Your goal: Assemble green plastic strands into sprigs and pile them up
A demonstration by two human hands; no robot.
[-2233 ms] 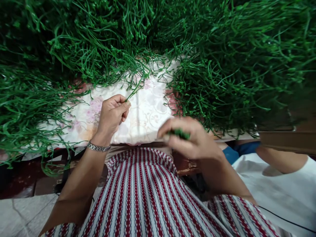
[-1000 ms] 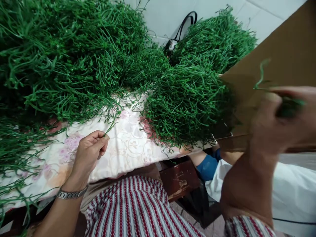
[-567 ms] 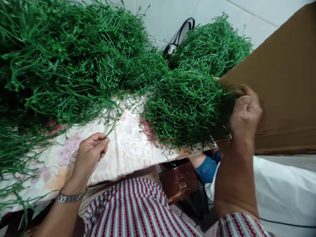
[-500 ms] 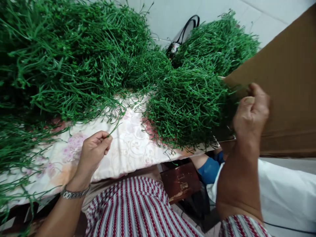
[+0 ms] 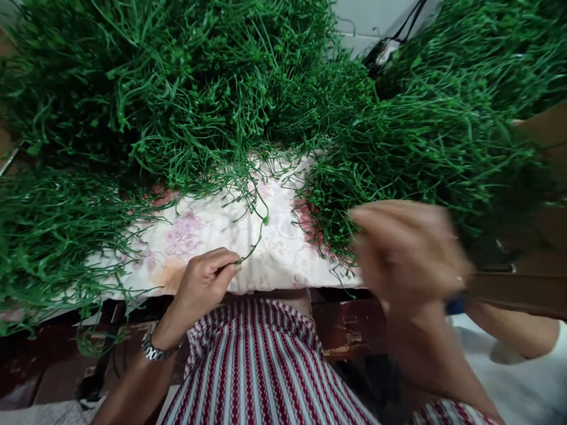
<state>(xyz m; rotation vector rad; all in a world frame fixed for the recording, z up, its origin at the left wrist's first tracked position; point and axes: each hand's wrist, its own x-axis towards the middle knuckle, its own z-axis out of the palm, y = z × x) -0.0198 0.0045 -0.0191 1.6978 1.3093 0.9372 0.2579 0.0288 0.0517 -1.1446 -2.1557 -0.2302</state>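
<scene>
My left hand (image 5: 204, 282) pinches the end of one thin green plastic stem (image 5: 256, 239) near the front edge of a flowered cloth (image 5: 208, 227). That stem trails up into a big heap of green stems (image 5: 177, 88) covering the back and left. My right hand (image 5: 407, 251) is smeared by motion in front of a second heap of stems (image 5: 425, 141) on the right; its fingers cannot be made out. I wear a watch (image 5: 153, 349) on the left wrist and a red-and-white striped garment (image 5: 266, 378).
A brown cardboard box (image 5: 543, 133) stands at the far right behind the stems. Another person's arm in a white sleeve (image 5: 522, 336) shows at the lower right. A dark wooden edge (image 5: 345, 330) runs under the cloth. Black straps (image 5: 398, 29) lie against the white wall.
My right hand has come back from the cardboard box toward the middle, now blurred. The view has swung left and down. My left hand keeps its pinch on the stem.
</scene>
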